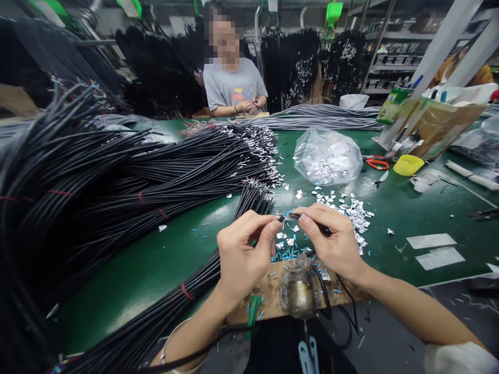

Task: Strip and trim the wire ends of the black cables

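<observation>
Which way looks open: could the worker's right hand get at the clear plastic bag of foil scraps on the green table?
Probably yes. Between the right hand and the plastic bag lie only loose foil scraps, though the fingers now pinch a black cable.

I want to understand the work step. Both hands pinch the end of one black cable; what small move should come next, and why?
Probably the right hand pulls the foil off the end of the black cable, while the left hand pinches it. Foil scraps and blue bits lie on the green table just beyond.

Both hands meet at fingertip level.
Left hand and right hand pinch with thumb and forefinger, forearms angled inward, wrists low.
</observation>
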Demonstrator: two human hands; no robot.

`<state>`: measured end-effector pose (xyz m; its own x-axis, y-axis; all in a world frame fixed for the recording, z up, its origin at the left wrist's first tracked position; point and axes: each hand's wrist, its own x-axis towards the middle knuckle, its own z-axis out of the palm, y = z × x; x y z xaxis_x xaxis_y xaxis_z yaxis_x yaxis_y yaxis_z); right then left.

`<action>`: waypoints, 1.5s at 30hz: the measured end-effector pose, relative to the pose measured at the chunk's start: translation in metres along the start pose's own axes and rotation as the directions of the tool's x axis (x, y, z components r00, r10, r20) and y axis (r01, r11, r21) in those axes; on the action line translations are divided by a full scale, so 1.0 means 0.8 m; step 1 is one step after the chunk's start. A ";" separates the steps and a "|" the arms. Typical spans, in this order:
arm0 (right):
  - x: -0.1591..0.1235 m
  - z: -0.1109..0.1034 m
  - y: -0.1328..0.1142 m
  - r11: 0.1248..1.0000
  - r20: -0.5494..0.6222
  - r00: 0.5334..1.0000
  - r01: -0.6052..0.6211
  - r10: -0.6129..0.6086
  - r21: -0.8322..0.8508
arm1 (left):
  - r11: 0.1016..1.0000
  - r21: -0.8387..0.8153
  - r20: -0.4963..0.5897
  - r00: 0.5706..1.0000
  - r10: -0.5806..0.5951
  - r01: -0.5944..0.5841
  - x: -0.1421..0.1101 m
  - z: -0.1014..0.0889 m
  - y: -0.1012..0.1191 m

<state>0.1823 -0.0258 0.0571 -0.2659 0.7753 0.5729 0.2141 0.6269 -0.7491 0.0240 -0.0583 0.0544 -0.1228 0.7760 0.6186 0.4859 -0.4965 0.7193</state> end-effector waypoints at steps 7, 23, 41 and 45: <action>0.004 -0.006 0.003 0.998 -0.010 0.999 -0.042 0.043 0.046 | 0.900 -0.314 0.305 0.930 -0.205 0.301 0.011 -0.001 0.008; 0.010 0.004 0.013 0.847 0.367 0.906 -0.356 0.210 0.394 | 0.999 -0.038 0.199 0.979 0.039 -0.032 0.010 0.008 -0.007; 0.013 -0.027 0.019 0.796 0.030 0.853 0.498 -0.521 -0.344 | 0.837 -0.248 0.538 0.788 -0.300 0.488 0.010 0.002 -0.005; 0.028 -0.053 0.021 0.851 -0.379 0.835 0.183 -0.399 -0.492 | 0.822 -0.272 0.512 0.798 -0.316 0.501 0.010 -0.002 -0.005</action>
<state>0.2199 0.0056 0.0716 0.0490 0.4266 0.9031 0.5962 0.7129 -0.3692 0.0199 -0.0507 0.0567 0.1916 0.9759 0.1043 0.1022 -0.1255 0.9868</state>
